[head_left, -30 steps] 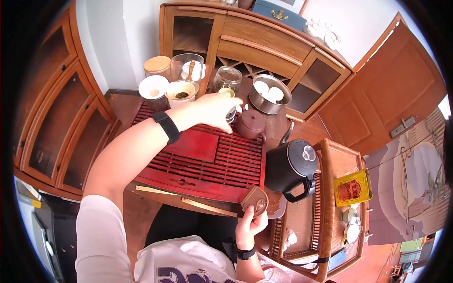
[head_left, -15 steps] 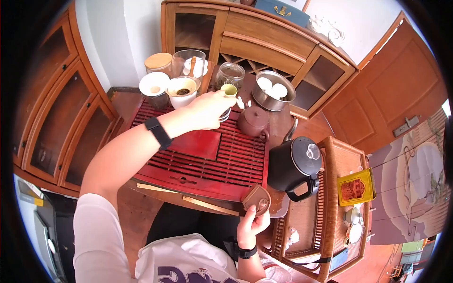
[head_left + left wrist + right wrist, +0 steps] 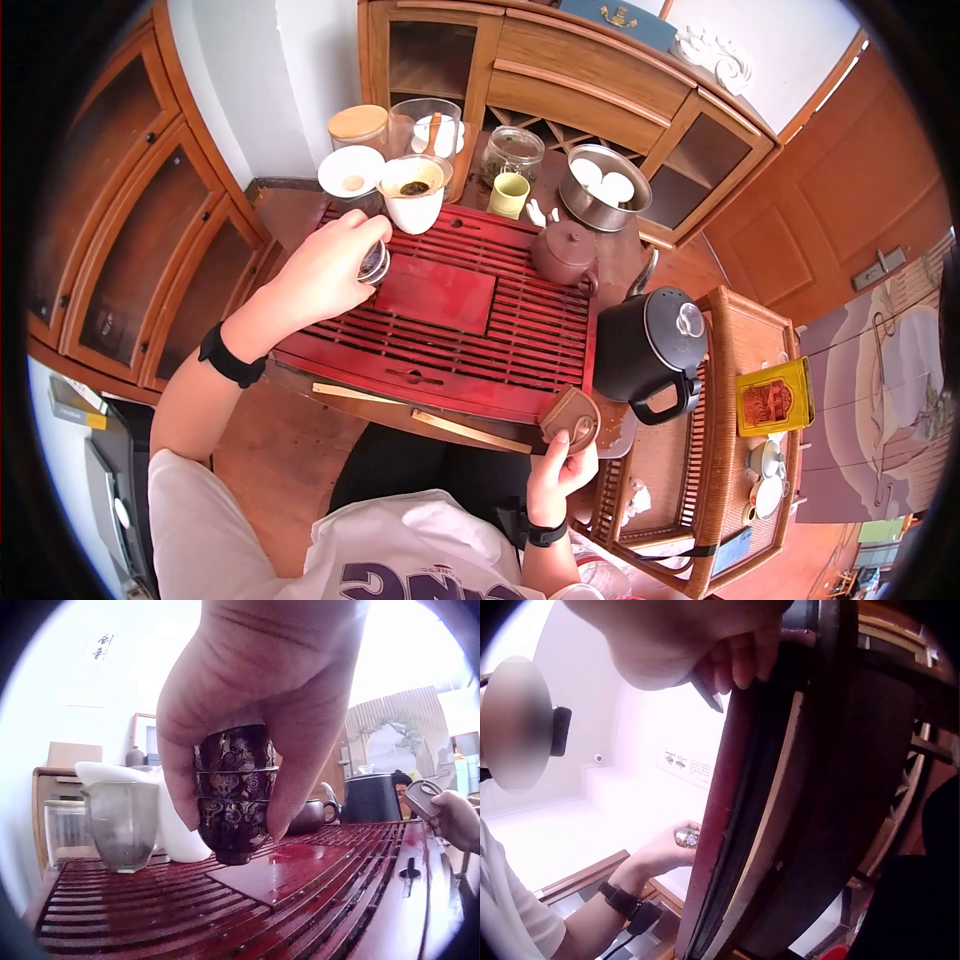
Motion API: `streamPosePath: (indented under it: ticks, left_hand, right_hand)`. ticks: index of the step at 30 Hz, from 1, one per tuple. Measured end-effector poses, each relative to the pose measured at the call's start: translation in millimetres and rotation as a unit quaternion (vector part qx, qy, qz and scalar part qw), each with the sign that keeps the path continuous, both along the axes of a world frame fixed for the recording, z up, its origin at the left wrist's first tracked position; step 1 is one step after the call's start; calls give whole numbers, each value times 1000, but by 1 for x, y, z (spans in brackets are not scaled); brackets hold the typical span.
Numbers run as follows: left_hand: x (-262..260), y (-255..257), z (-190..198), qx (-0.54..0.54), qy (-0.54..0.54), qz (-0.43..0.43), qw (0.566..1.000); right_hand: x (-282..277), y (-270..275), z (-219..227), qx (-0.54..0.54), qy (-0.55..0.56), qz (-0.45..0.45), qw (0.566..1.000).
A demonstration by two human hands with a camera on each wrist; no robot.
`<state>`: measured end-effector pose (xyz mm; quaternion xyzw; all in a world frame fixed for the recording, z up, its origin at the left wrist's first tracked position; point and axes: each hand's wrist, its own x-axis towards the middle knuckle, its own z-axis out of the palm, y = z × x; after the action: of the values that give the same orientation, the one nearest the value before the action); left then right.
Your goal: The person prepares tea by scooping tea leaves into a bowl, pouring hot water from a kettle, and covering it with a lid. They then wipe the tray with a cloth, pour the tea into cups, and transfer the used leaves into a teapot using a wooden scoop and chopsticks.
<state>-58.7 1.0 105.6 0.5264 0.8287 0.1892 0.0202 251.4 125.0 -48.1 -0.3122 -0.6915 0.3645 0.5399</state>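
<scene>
My left hand [image 3: 325, 268] grips a stack of dark patterned teacups [image 3: 236, 791] from above, over the left side of the red slatted tea tray [image 3: 440, 352]. In the left wrist view, thumb and fingers wrap both sides of the stack, and its lowest cup hangs close over the slats. At the tray's front right corner, my right hand [image 3: 562, 478] pinches a flat brown piece [image 3: 570, 414] with a raised curved line on its face. A purple-brown clay teapot [image 3: 566, 252] sits at the tray's right back. Behind the tray stands a light green cup [image 3: 509, 195].
A white cup with a strainer [image 3: 414, 205] and a glass pitcher [image 3: 124, 825] stand at the back left. Behind are a glass jar [image 3: 512, 153] and a metal bowl [image 3: 604, 188] with white rounded things. A black kettle [image 3: 652, 340] and a wicker cart [image 3: 722, 400] flank the right.
My left hand has moved from beside the green cup and teapot to the tray's left side, carrying the teacups. The green cup now shows fully. My right hand keeps its hold on the brown piece.
</scene>
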Motion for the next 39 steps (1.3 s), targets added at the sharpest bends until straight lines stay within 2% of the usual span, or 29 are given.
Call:
streamPosePath:
  ticks: [1, 4, 5, 7, 8, 11, 12, 15, 18, 21, 22, 24, 25, 27, 29, 31, 32, 34, 38, 39]
  left_hand:
    - [-5, -5, -4, 0, 1, 0, 1000]
    - [-16, -12, -15, -20, 36, 17, 999]
    - [-17, -13, -16, -21, 25, 17, 999]
    - [-20, -13, -17, -20, 12, 16, 1000]
    - [-21, -14, -16, -29, 11, 8, 999]
    - [-24, -17, -12, -38, 7, 1, 999]
    - [-24, -18, -12, -37, 7, 2, 999]
    - [-23, -20, -9, -29, 0, 11, 1000]
    - [-23, -23, -12, -21, 15, 3, 1000]
    - [-14, -28, -11, -3, -10, 3, 1000]
    - [-9, -31, -12, 0, -11, 5, 1000]
    - [5, -37, -12, 11, 151, 46, 987]
    - [14, -43, -6, 17, 141, 50, 989]
    - [29, -58, -3, 65, 123, 32, 990]
    - [49, -69, -3, 86, 67, 25, 994]
    - [63, -79, -11, 88, 31, 11, 996]
    - [68, -81, -16, 120, 37, -4, 992]
    - [79, -82, -35, 177, -32, 3, 984]
    - [96, -72, -67, 253, -140, 42, 956]
    - [98, -69, -73, 268, -158, 49, 949]
  right_hand:
    - [2, 0, 4, 0, 1, 0, 1000]
    - [14, 3, 23, -105, -66, 64, 990]
    - [16, 6, 26, -103, -69, 64, 990]
    - [22, 12, 30, -77, -121, 80, 986]
    - [19, 14, 47, -13, -150, 81, 985]
    - [1, 17, 91, 50, -199, 124, 971]
    - [-9, 22, 100, 91, -197, 145, 965]
    - [-48, 38, 133, 115, -228, 204, 945]
    - [-102, 60, 153, 178, -302, 199, 915]
    - [-166, 87, 143, 272, -342, 165, 884]
    - [-186, 95, 134, 287, -386, 144, 865]
    - [-215, 108, 120, 305, -442, 134, 833]
    - [-223, 112, 113, 309, -441, 136, 832]
    - [-234, 112, 109, 328, -486, 146, 797]
    - [-241, 108, 108, 308, -511, 148, 789]
    - [-245, 107, 105, 308, -557, 128, 761]
    - [-246, 106, 106, 308, -560, 128, 759]
    - [-249, 101, 109, 311, -595, 129, 730]
    - [-239, 93, 104, 314, -580, 154, 736]
    - [-236, 91, 101, 347, -558, 167, 735]
